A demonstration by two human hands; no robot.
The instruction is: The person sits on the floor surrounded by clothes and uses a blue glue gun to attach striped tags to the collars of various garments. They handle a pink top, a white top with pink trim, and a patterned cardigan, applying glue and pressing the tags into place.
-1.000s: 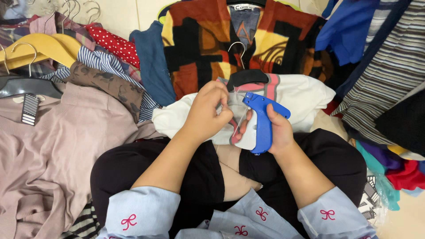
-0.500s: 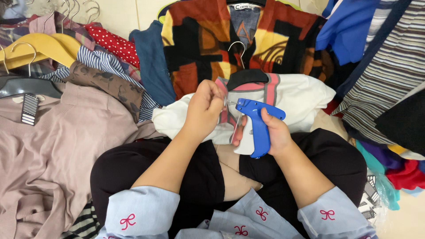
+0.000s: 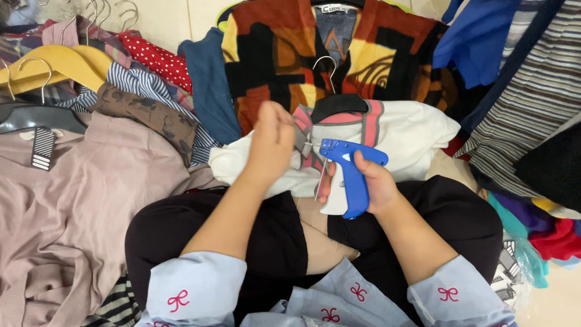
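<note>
White garment with pink-and-grey collar (image 3: 399, 130) on my lap, my left hand (image 3: 271, 142) pinching its collar shut, blue plastic tagging gun (image 3: 350, 175) just right, my right hand (image 3: 370, 184) clamped around its handle, striped clothes (image 3: 526, 103) beyond.

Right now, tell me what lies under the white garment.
Under the white garment lie the person's black-trousered legs. The left hand covers its collar; what lies under its far side is hidden.

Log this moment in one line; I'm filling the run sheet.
left hand: pinching collar of white knit garment with pink trim | right hand: gripping blue plastic tagging gun | gun tip: at collar
</note>
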